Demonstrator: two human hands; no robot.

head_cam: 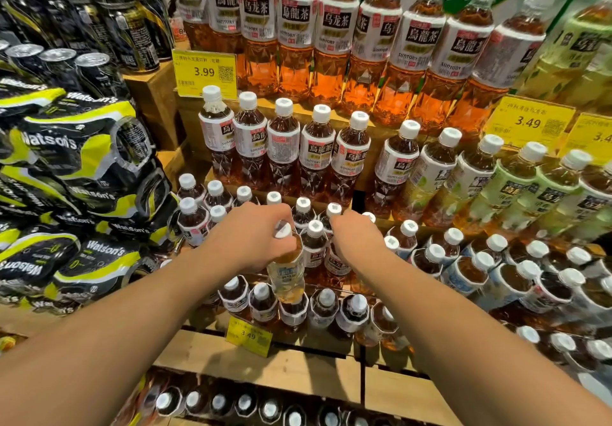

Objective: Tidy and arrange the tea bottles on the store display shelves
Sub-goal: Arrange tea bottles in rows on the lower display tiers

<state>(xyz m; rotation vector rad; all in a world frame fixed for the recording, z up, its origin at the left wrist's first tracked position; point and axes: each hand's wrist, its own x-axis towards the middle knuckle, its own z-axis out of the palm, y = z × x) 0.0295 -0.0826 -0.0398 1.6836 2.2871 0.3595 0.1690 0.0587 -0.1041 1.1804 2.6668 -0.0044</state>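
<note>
My left hand (251, 236) grips the neck of a pale yellow tea bottle (287, 276) with a white cap, lifted above the front row of dark tea bottles (261, 303). My right hand (357, 240) reaches down among the dark oolong bottles (314, 243) on the middle tier; its fingers curl around a bottle (337, 263) there, though the grip is partly hidden. Behind stands a row of white-labelled oolong bottles (284, 147), and larger amber bottles (294, 38) fill the top tier.
Green-labelled tea bottles (516, 187) and blue-labelled ones (463, 273) crowd the right side. Black and yellow Watson's packs (82, 167) pile up on the left, with black cans (59, 61) above. Yellow price tags (205, 72) (249, 336) hang on the wooden shelf edges (265, 366).
</note>
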